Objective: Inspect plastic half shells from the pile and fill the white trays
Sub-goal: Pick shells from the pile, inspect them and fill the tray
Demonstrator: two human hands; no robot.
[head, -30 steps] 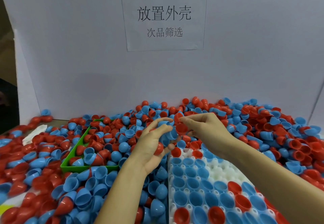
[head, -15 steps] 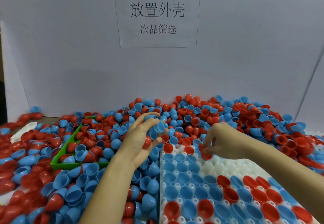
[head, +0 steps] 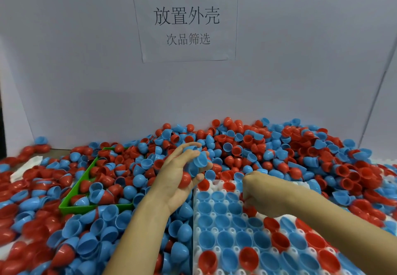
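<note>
White board walls [head: 64, 59] box in the bench, with a printed paper sign [head: 185, 20] taped up on the far wall. Red and blue half shells [head: 268, 152] lie heaped against that wall and spill down the left side to the near edge.

White tray [head: 217, 231] sits near-right. Most near sockets hold shells, cup side up, blue mainly on the left, red mixed in to the right. Some far-right sockets show bare white.

Left hand [head: 180, 178] raised just left of the tray's far corner, palm up, fingers curled round a clutch of shells: a blue shell [head: 200, 160] at the fingertips, a red shell [head: 184, 179] low in the palm. Right hand [head: 256, 193] low over the tray's far rows, fingers curled under. Whether it has hold of a shell, I cannot tell; the fingertips are hidden.

Green bin [head: 74, 205] left of the tray, half buried, shells in it; likely for rejects.

Risks, as judged:
- Left hand is full and loosely cupped; the red shell could slip out and land uninspected in the tray.
- Pile crowds the tray's far edge; a nudge from the right wrist could roll loose shells into open sockets.
- A shell seated tilted may sit proud of its socket.
</note>
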